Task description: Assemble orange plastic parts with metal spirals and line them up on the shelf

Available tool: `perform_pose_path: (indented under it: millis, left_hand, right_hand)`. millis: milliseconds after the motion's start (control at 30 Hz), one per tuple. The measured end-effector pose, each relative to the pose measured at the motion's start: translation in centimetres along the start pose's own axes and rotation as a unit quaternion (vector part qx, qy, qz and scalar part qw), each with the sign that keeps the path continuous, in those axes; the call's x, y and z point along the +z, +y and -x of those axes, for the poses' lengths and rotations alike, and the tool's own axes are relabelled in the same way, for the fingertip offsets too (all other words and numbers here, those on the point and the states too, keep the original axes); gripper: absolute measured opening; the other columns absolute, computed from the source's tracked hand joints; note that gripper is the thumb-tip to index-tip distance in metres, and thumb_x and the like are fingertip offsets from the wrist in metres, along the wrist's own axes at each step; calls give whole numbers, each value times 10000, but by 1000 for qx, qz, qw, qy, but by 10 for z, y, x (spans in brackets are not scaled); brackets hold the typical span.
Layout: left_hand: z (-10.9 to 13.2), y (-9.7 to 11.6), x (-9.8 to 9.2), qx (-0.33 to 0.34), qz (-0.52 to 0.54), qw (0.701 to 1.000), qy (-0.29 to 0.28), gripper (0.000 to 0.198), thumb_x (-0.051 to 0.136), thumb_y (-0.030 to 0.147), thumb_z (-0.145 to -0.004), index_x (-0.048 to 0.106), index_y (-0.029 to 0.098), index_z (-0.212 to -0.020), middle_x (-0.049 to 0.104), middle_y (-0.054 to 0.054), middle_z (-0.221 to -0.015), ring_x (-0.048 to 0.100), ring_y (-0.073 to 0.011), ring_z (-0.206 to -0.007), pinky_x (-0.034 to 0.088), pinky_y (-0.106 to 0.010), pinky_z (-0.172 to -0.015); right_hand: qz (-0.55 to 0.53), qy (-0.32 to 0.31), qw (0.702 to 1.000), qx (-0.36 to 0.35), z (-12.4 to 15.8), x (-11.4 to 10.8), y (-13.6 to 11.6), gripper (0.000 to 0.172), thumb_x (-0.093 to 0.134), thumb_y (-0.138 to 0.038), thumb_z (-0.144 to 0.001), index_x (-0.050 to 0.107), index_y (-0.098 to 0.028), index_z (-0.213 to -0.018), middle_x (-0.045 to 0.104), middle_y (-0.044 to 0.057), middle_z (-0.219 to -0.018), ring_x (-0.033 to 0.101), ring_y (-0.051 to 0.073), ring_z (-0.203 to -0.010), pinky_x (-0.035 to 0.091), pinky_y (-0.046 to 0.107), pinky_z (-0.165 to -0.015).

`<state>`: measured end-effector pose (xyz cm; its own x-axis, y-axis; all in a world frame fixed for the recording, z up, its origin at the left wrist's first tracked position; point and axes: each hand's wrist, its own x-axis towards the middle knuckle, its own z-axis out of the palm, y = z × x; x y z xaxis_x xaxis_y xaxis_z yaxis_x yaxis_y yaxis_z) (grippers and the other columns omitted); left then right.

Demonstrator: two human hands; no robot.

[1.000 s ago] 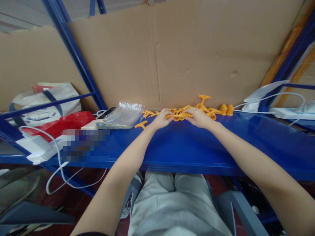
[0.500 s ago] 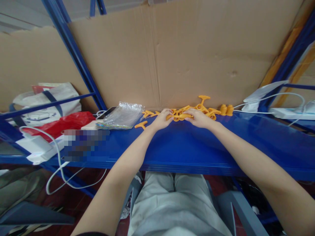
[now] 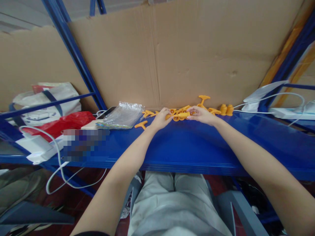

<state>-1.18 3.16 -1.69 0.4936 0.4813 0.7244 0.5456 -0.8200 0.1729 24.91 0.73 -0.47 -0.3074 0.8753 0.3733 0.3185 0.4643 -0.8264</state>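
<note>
Both hands work close together over a heap of orange plastic parts at the back of the blue shelf. My right hand is closed on the right end of an orange bottle-shaped piece, which lies sideways. The fingers of my left hand pinch a small orange part just left of that piece; its exact shape is mostly hidden. A T-handled orange screw sticks up behind my right hand. Another orange T-shaped piece lies left of my left hand.
Two upright orange bottle-shaped pieces stand to the right. A clear plastic bag, a red bag and a white charger with cable sit on the left. A cardboard wall rises behind the shelf.
My right hand has shifted slightly right and opened its grip so that more of the bottle-shaped piece shows between the hands. My left hand has barely moved.
</note>
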Motion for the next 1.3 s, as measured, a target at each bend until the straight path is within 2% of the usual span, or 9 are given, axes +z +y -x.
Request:
perform_pose_path:
  millis: [167,267,367,467,633,867,1000,1100,1300]
  left_hand:
    - [0,4,-2,11,-11,1000,-17,77,610,216,-911,659,159,-931,621,-54,-941,631,-183,-923,519,-344,-891]
    - [-1,6,-1,21,-15,999,-23,107,584,224,-927,666,159,-905,612,-53,-922,633,-183,-908,521,-341,-880]
    - [-1,6,-2,29,-16,999,-16,129,572,240,-935,659,159,-883,612,-64,-942,630,-189,-923,519,-346,-889]
    - [-1,5,-4,37,-20,999,-11,134,561,244,-941,656,157,-901,612,-74,-959,625,-194,-931,517,-353,-893]
    - [0,6,-7,60,-38,997,-6,146,531,254,-961,645,164,-949,611,-82,-990,616,-194,-939,514,-355,-885]
    - [2,10,-5,86,-48,995,-5,153,507,250,-979,631,160,-979,604,-92,-1011,608,-201,-957,503,-365,-898]
    - [0,8,-3,70,-50,996,-8,161,498,254,-985,634,169,-998,608,-83,-1014,613,-198,-967,503,-366,-915]
    - [0,7,-2,62,-54,997,-14,161,505,263,-984,637,171,-985,611,-81,-1009,616,-199,-968,505,-363,-914]
    - [2,8,-4,75,-57,995,-8,150,499,245,-983,623,172,-1024,616,-92,-1045,610,-206,-994,498,-367,-926]
  right_hand:
    - [-91,-6,991,97,7,8,-14,206,732,-311,-852,594,-175,-922,700,72,-833,715,168,-716,618,374,-791]
    - [-102,-3,985,139,9,14,-18,249,609,-415,-946,542,-188,-871,694,80,-715,697,175,-619,625,354,-684]
    - [-98,1,983,156,9,15,-20,267,494,-435,-1002,503,-201,-874,687,70,-666,678,162,-561,613,313,-615]
    - [-107,-27,984,143,9,10,-22,165,558,-357,-981,496,-206,-959,704,50,-711,683,146,-580,606,288,-613]
    - [-108,-70,987,98,11,1,-21,293,740,-318,-853,493,-206,-965,712,35,-758,676,139,-601,603,301,-633]
    - [-91,-43,983,155,10,8,-22,497,444,-658,-946,535,-199,-777,586,33,-499,516,108,-379,441,219,-375]
    - [-59,-42,987,141,9,4,-24,478,514,-673,-907,552,-198,-870,683,67,-655,588,127,-448,451,230,-396]
    - [-40,-23,994,102,9,1,-25,399,745,-496,-814,550,-203,-1001,738,65,-860,649,129,-558,497,236,-484]
    - [-33,-25,996,76,10,1,-22,311,756,-421,-804,579,-182,-895,732,45,-780,605,96,-508,470,227,-499]
